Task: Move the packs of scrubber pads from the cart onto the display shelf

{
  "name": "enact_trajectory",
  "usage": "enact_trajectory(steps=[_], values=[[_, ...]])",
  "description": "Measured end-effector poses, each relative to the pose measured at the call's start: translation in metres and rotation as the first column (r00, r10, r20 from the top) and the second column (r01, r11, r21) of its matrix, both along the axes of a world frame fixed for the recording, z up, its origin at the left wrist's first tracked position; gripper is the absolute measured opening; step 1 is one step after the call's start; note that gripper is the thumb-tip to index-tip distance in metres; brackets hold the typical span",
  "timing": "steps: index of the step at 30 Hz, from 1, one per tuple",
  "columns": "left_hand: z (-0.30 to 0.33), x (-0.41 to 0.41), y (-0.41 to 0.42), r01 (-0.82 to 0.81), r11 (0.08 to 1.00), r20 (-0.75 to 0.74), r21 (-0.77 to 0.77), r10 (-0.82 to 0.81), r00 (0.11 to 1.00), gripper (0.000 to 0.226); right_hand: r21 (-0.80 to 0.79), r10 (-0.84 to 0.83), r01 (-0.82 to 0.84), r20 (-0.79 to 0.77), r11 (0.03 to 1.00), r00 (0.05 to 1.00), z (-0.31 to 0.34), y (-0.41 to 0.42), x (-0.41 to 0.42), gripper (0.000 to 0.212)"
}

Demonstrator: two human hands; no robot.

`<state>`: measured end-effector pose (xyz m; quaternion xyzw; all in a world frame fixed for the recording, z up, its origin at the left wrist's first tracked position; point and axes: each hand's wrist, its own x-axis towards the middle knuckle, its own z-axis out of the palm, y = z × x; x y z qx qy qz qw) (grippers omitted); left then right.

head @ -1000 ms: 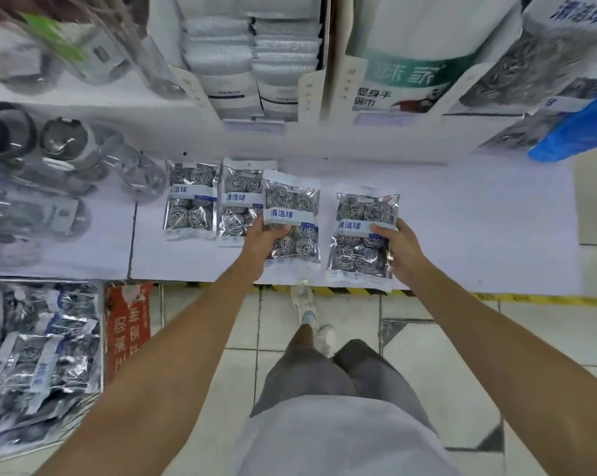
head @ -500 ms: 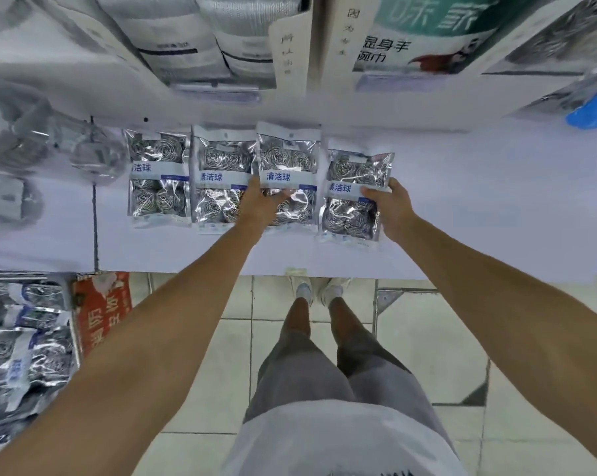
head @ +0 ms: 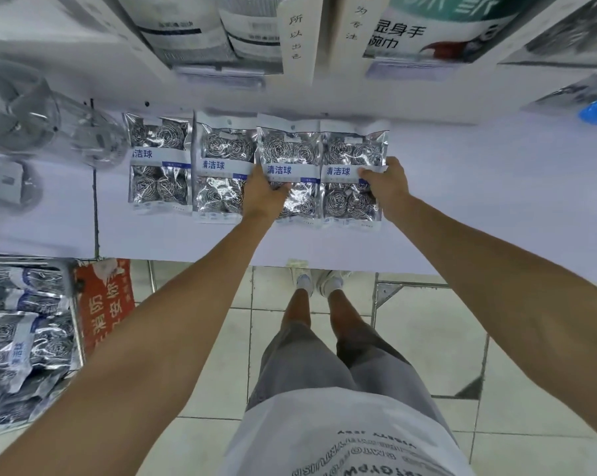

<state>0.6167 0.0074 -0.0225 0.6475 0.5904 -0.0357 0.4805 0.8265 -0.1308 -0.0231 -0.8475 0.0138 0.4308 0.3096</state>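
Your left hand grips the third pack, your right hand pinches the fourth pack, both flat on the shelf.

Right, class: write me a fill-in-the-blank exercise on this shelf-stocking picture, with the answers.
1. ____ scrubber packs lie in a row on the display shelf.
2. The left hand rests on the ____ pack from the left.
3. The right hand holds the ____ pack.
4. More packs wait in the cart at the lower ____.

Answers: four; third; rightmost; left
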Motion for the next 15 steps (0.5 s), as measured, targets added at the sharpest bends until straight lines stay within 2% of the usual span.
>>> enact_trajectory(steps=[8, 12, 15], values=[[0.001, -0.009, -0.001, 0.102, 0.993, -0.051, 0.067, -0.099, 0.994, 0.076, -0.118, 0.2, -0.192, 0.065, 0.974, 0.978, 0.024, -0.004, -0.005, 0.051], [0.023, -0.018, -0.008, 0.236, 0.968, -0.085, 0.09, -0.229, 0.97, 0.063, -0.156, 0.355, -0.335, 0.13, 0.929, 0.926, 0.048, -0.018, -0.011, 0.054], [0.048, -0.033, -0.015, 0.349, 0.925, -0.152, 0.148, -0.328, 0.932, 0.052, -0.183, 0.472, -0.442, 0.183, 0.878, 0.862, 0.07, -0.03, -0.018, 0.048]])
